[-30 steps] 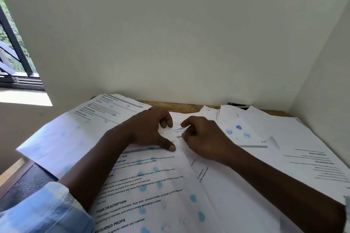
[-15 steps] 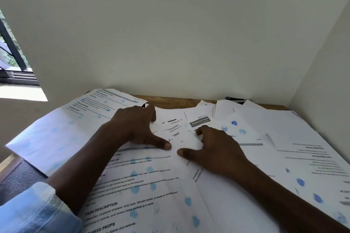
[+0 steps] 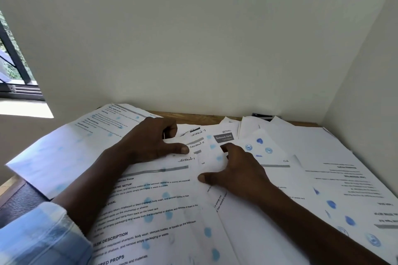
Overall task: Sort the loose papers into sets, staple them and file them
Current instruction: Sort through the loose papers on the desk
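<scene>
Loose printed papers cover the wooden desk (image 3: 193, 115), overlapping at many angles. The nearest sheet (image 3: 155, 204) bears "Section-1", headings and blue dots. My left hand (image 3: 148, 142) lies flat on the sheets left of centre, thumb stretched toward handwritten "Section-5" (image 3: 197, 145). My right hand (image 3: 234, 170) presses, fingers spread, on a narrow sheet (image 3: 210, 157) whose far end carries a grey label (image 3: 223, 138). Neither hand grips anything. A page with blue round stamps (image 3: 260, 146) sits just right of my right hand.
A dark object (image 3: 262, 116), partly hidden by paper, lies at the desk's back edge against the wall. Walls close in behind and on the right. A window (image 3: 15, 71) is at the left. A dark chair edge (image 3: 19, 202) shows at lower left.
Both hands went from pinching at sheets in the middle to lying flat with fingers spread. The right hand slid toward me, uncovering the grey label and the handwritten section marks.
</scene>
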{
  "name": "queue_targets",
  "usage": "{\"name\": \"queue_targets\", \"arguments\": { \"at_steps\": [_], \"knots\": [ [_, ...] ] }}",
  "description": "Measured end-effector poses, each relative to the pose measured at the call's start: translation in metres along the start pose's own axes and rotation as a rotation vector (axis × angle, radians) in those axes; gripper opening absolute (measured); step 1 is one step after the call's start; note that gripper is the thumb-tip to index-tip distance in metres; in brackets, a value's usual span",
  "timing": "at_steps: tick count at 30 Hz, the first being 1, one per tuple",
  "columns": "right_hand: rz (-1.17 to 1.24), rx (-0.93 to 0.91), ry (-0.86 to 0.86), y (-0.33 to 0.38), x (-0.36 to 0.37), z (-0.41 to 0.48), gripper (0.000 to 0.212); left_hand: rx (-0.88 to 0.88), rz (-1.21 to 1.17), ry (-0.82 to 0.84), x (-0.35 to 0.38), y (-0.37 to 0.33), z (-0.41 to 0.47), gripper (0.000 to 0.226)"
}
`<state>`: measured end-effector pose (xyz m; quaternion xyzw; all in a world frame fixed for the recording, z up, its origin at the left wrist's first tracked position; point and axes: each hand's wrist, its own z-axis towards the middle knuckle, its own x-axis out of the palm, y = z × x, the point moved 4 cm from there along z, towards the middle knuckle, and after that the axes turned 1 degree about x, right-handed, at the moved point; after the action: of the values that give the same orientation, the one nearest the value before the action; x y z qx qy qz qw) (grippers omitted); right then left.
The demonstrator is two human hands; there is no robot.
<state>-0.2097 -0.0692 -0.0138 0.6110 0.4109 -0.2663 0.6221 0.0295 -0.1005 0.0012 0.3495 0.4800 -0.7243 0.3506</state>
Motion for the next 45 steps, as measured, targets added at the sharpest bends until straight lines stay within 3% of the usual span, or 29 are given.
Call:
{"name": "queue_targets", "arguments": {
  "at_steps": [5, 10, 13, 18, 21, 24, 28, 31, 33, 36, 38, 42, 45],
  "knots": [
    [0.023, -0.054, -0.118, -0.004, 0.014, -0.006, 0.069, 0.036, -0.054, -0.117, 0.002, 0.004, -0.001, 0.060],
    [0.024, -0.412, -0.391, 0.006, 0.020, -0.021, 0.026, 0.078, -0.200, -0.166, 0.004, 0.009, 0.000, 0.065],
    [-0.071, -0.510, -0.393, 0.013, 0.023, -0.030, 0.028, 0.068, -0.287, -0.188, 0.006, 0.009, 0.000, 0.065],
    [-0.022, -0.304, -0.191, 0.014, 0.014, -0.019, 0.017, 0.057, -0.241, -0.187, 0.008, 0.009, 0.001, 0.061],
    [0.042, -0.215, -0.098, 0.013, 0.005, -0.010, 0.042, 0.069, -0.180, -0.161, 0.008, 0.008, 0.003, 0.060],
    [0.091, -0.163, -0.098, 0.009, 0.000, -0.009, 0.051, 0.082, -0.167, -0.165, 0.007, 0.007, 0.004, 0.058],
    [0.045, -0.246, -0.149, 0.016, 0.002, -0.016, 0.020, 0.119, -0.176, -0.148, 0.002, 0.005, 0.004, 0.055],
    [-0.016, -0.331, -0.226, 0.019, 0.004, -0.017, 0.023, 0.066, -0.348, 0.045, -0.006, 0.001, 0.008, 0.050],
    [0.093, -0.293, -0.217, 0.017, 0.001, -0.015, 0.025, 0.007, -0.477, 0.189, -0.015, -0.001, 0.008, 0.056],
    [0.341, -0.183, -0.130, 0.008, -0.003, -0.006, 0.041, -0.056, -0.455, 0.333, -0.029, -0.007, 0.002, 0.048],
    [0.497, -0.117, -0.067, -0.001, -0.003, 0.002, 0.029, -0.098, -0.345, 0.457, -0.025, -0.015, -0.004, 0.052],
    [0.693, -0.031, 0.015, -0.006, -0.008, 0.007, 0.028, -0.099, -0.109, 0.395, -0.010, -0.026, -0.006, 0.088],
    [0.785, -0.001, 0.060, -0.003, -0.009, 0.004, 0.028, -0.095, -0.178, 0.373, -0.013, -0.029, -0.010, 0.056]
  ]
}}
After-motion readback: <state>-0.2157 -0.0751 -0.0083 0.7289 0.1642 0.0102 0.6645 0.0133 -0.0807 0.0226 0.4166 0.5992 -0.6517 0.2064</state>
